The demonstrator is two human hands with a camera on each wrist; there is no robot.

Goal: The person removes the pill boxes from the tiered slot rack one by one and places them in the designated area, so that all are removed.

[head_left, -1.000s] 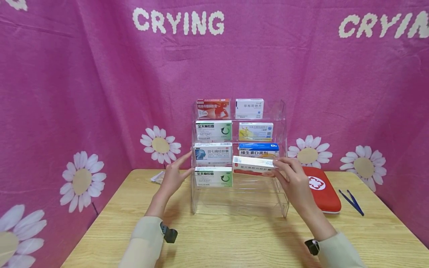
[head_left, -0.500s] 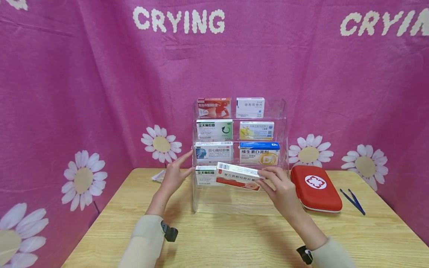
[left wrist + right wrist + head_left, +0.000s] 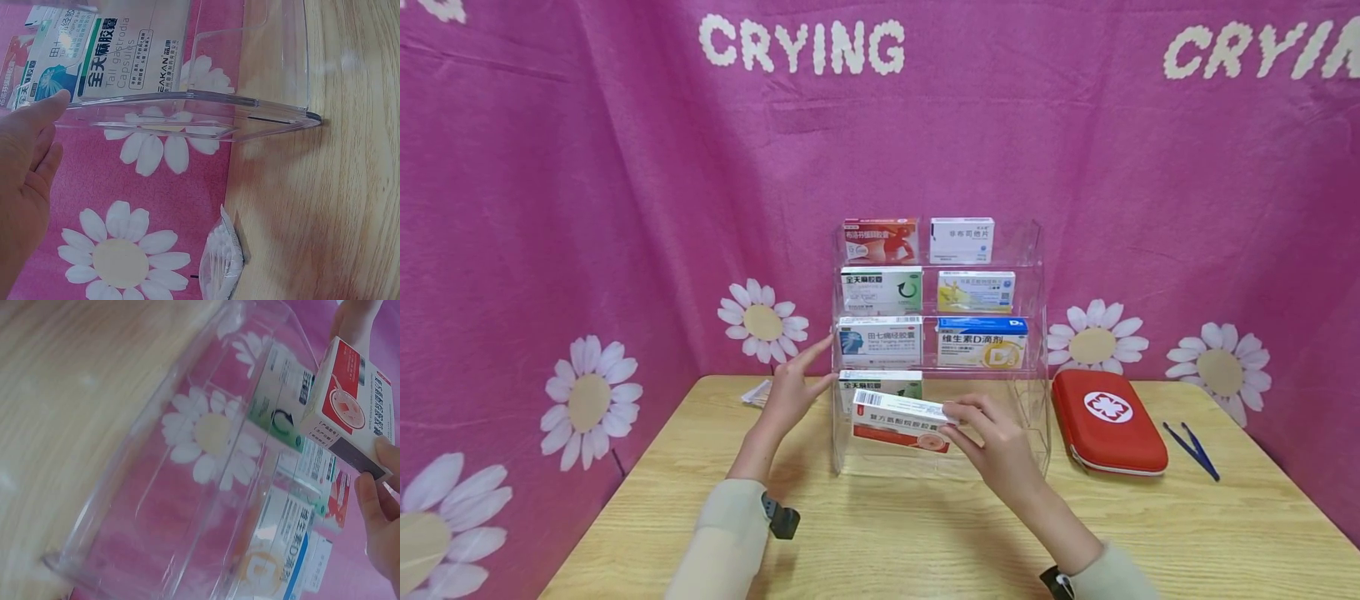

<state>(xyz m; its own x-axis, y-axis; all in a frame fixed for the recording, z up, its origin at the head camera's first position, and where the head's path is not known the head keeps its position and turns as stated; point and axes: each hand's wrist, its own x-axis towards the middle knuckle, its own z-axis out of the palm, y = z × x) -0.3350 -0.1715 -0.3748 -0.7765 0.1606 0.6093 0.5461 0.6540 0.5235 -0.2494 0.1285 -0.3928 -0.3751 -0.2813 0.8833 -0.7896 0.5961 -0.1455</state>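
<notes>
My right hand (image 3: 1002,454) pinches the right end of a white-and-red medicine box (image 3: 901,423). The box tilts slightly, its right end lower, in front of the rack's lower left. It partly covers a white-and-green medicine box (image 3: 880,384) in the lowest filled tier. My left hand (image 3: 788,393) touches the left side of the clear stepped display rack (image 3: 1046,408) with extended fingers. In the left wrist view, a fingertip meets the rack's edge (image 3: 187,97). In the right wrist view, thumb and fingers grip the held box (image 3: 350,403) at one end.
Several medicine boxes stand in the upper tiers, among them a blue-topped vitamin D box (image 3: 982,343). Right of the rack lie a red zipped case (image 3: 1108,425) and blue tweezers (image 3: 1192,452). A packet of cotton swabs (image 3: 222,259) lies behind the left hand on the wooden table (image 3: 865,533).
The right hand has carried the white-and-red box leftward and down, from the rack's right column to before its lower left. The left hand has stayed on the rack's side.
</notes>
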